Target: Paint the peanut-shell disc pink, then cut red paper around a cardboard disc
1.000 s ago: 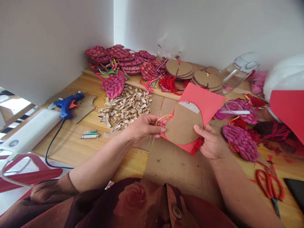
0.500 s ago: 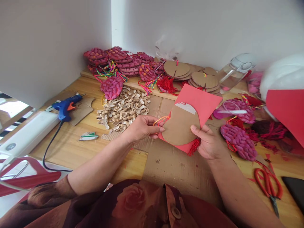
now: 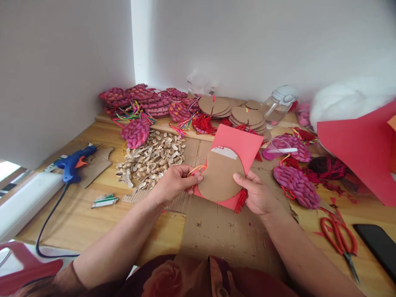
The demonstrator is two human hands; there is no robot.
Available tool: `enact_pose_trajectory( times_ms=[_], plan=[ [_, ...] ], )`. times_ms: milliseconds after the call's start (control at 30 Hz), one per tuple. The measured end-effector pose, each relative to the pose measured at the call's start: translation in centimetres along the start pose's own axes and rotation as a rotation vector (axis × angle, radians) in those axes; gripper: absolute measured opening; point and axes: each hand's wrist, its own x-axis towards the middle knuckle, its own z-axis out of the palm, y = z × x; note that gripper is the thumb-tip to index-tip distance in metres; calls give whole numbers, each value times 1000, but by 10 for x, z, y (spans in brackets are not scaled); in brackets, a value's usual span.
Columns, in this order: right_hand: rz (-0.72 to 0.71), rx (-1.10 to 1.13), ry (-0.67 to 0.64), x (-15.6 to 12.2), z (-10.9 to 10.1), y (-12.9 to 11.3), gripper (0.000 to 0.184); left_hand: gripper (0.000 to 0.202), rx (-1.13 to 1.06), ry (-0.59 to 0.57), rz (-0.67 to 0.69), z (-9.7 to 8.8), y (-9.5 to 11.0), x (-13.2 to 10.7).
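Between my two hands is a rounded cardboard cutout (image 3: pixel 221 177), lying flat against a sheet of red paper (image 3: pixel 238 140). My left hand (image 3: pixel 179 181) pinches the left edge, where an orange-yellow cord loop (image 3: pixel 197 169) sticks out. On the right side my right hand (image 3: pixel 258 192) grips cardboard and paper together, thumb on the cardboard face. A red yarn tassel (image 3: pixel 240 201) hangs at the lower right edge, beside my right fingers. White printing or tape shows along the cutout's top.
Peanut shells (image 3: pixel 154 159) and a blue glue gun (image 3: pixel 72 163) lie to the left. Finished pink pieces (image 3: pixel 148 101) and cardboard discs (image 3: pixel 215 105) line the back. At right are purple braided pieces (image 3: pixel 297 185), red-handled scissors (image 3: pixel 338 235), a black phone (image 3: pixel 375 247) and a bottle (image 3: pixel 278 105).
The view has shifted, so the table things sit lower and further left. Both hands keep the same hold on the cardboard cutout and red paper.
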Motion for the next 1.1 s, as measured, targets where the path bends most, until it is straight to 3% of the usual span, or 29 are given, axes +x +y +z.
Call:
enact_pose_trajectory(
  times_ms=[167, 300, 400, 500, 600, 767, 900, 1100],
  plan=[
    [-15, -8, -38, 0, -1, -1, 41, 34, -41, -46, -55, -4, 0, 0],
    [2, 2, -105, -2, -4, -2, 41, 32, -128, -151, -44, -8, 1, -2],
    [43, 3, -196, -7, -3, -2, 40, 47, -250, -256, 31, -7, 1, -4],
    [77, -13, -289, -11, 0, -1, 40, 67, -381, -343, 24, -3, -2, -5],
    [89, -30, -341, -14, 3, 0, 41, 65, -480, -406, -42, 1, -7, -6],
    [122, -55, -402, -15, 5, 1, 40, 72, -557, -415, -36, 5, -14, -9],
    [138, -83, -399, -13, 3, 4, 38, 82, -561, -445, -113, 11, -16, -11],
    [117, -111, -395, -11, 2, 4, 41, 72, -532, -410, -212, 17, -14, -14]
  ],
)
